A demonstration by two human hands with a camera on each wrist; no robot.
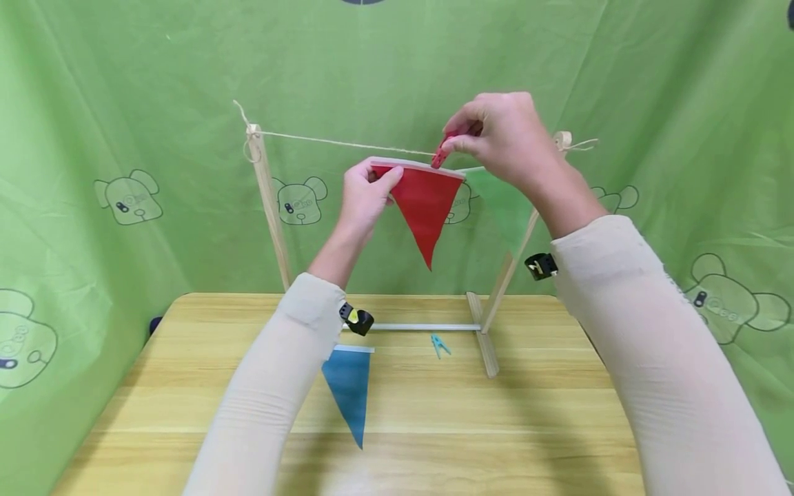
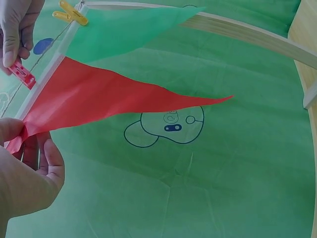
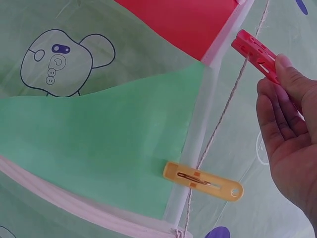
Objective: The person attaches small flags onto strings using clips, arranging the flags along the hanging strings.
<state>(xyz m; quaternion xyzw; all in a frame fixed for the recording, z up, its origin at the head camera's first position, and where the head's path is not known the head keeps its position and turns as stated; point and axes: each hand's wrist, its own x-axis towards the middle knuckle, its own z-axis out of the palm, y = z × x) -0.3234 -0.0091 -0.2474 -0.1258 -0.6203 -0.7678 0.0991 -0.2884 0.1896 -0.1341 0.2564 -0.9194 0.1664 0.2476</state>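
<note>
My left hand [image 1: 366, 196] pinches the upper left corner of a red triangular pennant [image 1: 426, 207] just below the string [image 1: 341, 143]. Between the thumb and fingers of my right hand [image 1: 505, 134] is a red clothespin [image 3: 255, 55], its jaw end at the string. In the head view it overlaps the pennant's white top edge; the right wrist view shows it beside that edge. A green pennant [image 3: 114, 134] hangs to the right of the red one, with a yellow clothespin [image 3: 203, 181] on its white edge and the string.
Two wooden posts [image 1: 271, 200] carry the string, with a white bar [image 1: 422, 327] low between them. On the wooden table [image 1: 434, 413] lie a blue pennant [image 1: 351, 386], partly behind my left sleeve, and a light blue clothespin [image 1: 440, 346]. A green curtain [image 1: 384, 76] surrounds the table.
</note>
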